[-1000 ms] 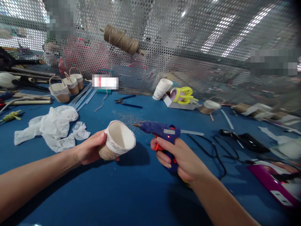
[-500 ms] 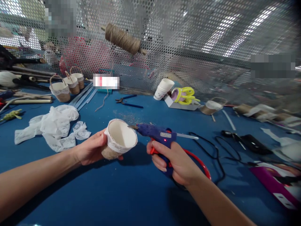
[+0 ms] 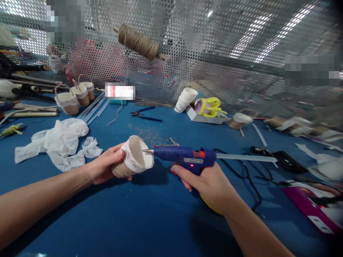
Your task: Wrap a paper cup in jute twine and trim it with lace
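My left hand (image 3: pixel 107 164) is closed around a paper cup (image 3: pixel 133 159) wrapped in brown twine with white lace below its rim. The cup tilts with its mouth turned to the right. In my right hand (image 3: pixel 206 184) is a blue hot glue gun (image 3: pixel 184 157), fingers wrapped about its handle and a small red light glowing on its side. Its metal nozzle points left into the cup's mouth, near the inner wall; whether it touches I cannot tell. A clear glue stick (image 3: pixel 246 157) juts from the gun's back end.
White lace (image 3: pixel 64 139) lies in a heap at left, before several small twine baskets (image 3: pixel 68 103). Pliers (image 3: pixel 147 114), stacked paper cups (image 3: pixel 185 100) and a white box (image 3: pixel 206 117) with yellow-handled scissors (image 3: pixel 211 107) sit farther back. A purple power strip (image 3: pixel 308 207) is at right, with black cords.
The glue gun has swung more level and sideways, its nozzle now farther inside the cup's mouth. My left hand has tipped the cup more to the right.
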Tool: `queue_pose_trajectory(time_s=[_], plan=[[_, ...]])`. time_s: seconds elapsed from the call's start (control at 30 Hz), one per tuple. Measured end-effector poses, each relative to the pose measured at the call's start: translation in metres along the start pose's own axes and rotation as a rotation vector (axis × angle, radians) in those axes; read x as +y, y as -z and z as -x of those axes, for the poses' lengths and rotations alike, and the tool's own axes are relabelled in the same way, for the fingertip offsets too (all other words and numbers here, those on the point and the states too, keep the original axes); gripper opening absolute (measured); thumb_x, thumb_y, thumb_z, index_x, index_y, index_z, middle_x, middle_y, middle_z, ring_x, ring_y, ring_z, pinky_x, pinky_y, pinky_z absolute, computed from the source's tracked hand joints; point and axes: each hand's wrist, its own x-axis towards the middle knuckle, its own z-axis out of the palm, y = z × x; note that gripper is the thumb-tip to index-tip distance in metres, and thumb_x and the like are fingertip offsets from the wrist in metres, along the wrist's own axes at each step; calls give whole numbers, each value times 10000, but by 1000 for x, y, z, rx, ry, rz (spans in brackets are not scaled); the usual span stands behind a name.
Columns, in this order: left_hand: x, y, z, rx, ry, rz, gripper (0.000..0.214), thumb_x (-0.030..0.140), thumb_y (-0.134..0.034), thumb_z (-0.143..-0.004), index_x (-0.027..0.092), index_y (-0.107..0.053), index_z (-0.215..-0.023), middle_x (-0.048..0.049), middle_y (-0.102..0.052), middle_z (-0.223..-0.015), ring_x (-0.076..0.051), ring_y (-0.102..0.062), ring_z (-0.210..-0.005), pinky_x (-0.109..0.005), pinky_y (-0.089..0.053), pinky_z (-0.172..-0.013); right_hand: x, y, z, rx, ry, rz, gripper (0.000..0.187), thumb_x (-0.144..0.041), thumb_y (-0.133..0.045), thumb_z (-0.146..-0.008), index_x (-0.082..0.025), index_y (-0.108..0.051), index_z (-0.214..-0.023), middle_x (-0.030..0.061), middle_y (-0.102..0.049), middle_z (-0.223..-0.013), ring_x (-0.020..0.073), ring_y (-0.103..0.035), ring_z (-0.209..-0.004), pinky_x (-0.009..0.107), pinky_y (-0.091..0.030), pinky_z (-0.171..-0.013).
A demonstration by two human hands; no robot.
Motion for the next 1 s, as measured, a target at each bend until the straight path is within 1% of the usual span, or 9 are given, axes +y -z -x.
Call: queue_pose_trajectory(time_s=[0.17,0.27,0.37,0.43,0.53,0.67,0.77,0.87,1.0], plan=[[0,-1,1,-71,42,34,481,530,-642,-696,151,-616,-989,-65,-645,-770,-125,-572,-597,-209,-497,-513,2,3,-2,22,33,10,330,-474,-590,-741,-198,-544,-565,-23,-481,-428,114,-463,-398,254,-410,-406],[-1,1,1,-88,67,39,504,536,-634,-700,152,-611,-1026,-74,-651,-791,-118,-581,-574,-201,-502,-496,3,3,-4,9,5,14,339,-469,-606,-729,-211,-516,-528,-14,-490,-419,119,-467,-387,264,-409,-404],[-1,1,1,-91,53,22,485,538,-633,-700,145,-629,-984,-66,-640,-751,-116,-584,-561,-193,-505,-484,3,4,-4,-3,-36,25,362,-465,-616,-718,-217,-487,-488,-8,-495,-411,126,-474,-386,275,-416,-413],[-1,1,1,-69,37,3,478,522,-651,-693,138,-631,-977,-66,-632,-745,-121,-587,-573,-198,-511,-487,2,5,-4,-22,-57,43,379,-469,-622,-710,-220,-471,-467,-9,-494,-406,127,-476,-385,278,-421,-420],[-1,2,1,-35,27,-26,525,494,-688,-669,139,-608,-1047,-70,-628,-780,-127,-589,-606,-212,-523,-515,2,8,-3,-56,-46,53,421,-498,-616,-709,-221,-448,-439,-13,-482,-399,121,-471,-386,273,-427,-434],[-2,4,1,-14,21,-65,546,510,-690,-656,161,-595,-1064,-52,-620,-773,-116,-574,-601,-214,-520,-521,3,11,-1,0,2,45,417,-512,-578,-735,-216,-471,-460,-13,-481,-410,120,-479,-406,263,-434,-453],[-2,3,1,22,55,-73,571,510,-704,-637,153,-588,-1067,-69,-625,-790,-128,-571,-616,-224,-520,-511,1,9,-2,50,50,79,376,-471,-600,-730,-226,-485,-469,-14,-487,-393,126,-464,-392,270,-409,-433],[-1,1,1,60,88,-88,624,512,-719,-614,132,-575,-1088,-83,-619,-784,-151,-576,-627,-237,-515,-494,-2,5,-2,52,95,83,338,-395,-630,-722,-239,-476,-465,-20,-472,-376,129,-431,-376,281,-376,-415],[1,-1,2,102,95,-126,607,519,-730,-589,137,-603,-1043,-60,-606,-764,-136,-574,-585,-223,-501,-470,-4,5,-3,12,64,109,309,-334,-655,-691,-235,-470,-465,-28,-461,-391,120,-403,-375,280,-359,-409]])
